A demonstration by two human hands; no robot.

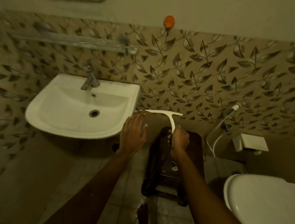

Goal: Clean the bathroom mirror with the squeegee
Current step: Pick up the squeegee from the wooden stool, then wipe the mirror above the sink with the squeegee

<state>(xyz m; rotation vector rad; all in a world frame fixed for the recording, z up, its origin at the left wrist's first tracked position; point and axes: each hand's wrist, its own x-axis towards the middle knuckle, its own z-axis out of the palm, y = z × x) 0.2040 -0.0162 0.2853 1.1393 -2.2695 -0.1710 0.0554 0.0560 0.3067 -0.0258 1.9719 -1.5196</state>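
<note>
A white T-shaped squeegee is held upright to the right of the sink, blade on top and roughly level. My right hand grips its handle from below, fingers curled round it. My left hand is spread with straight fingers beside the blade's left end, fingertips at the blade; whether they touch it is unclear. The mirror is almost wholly out of view; only a dark edge shows at the top of the frame.
A white sink with a metal tap hangs at left, a towel bar above it. A dark stool stands under my hands. A toilet sits at lower right, a spray hose on the leaf-patterned wall.
</note>
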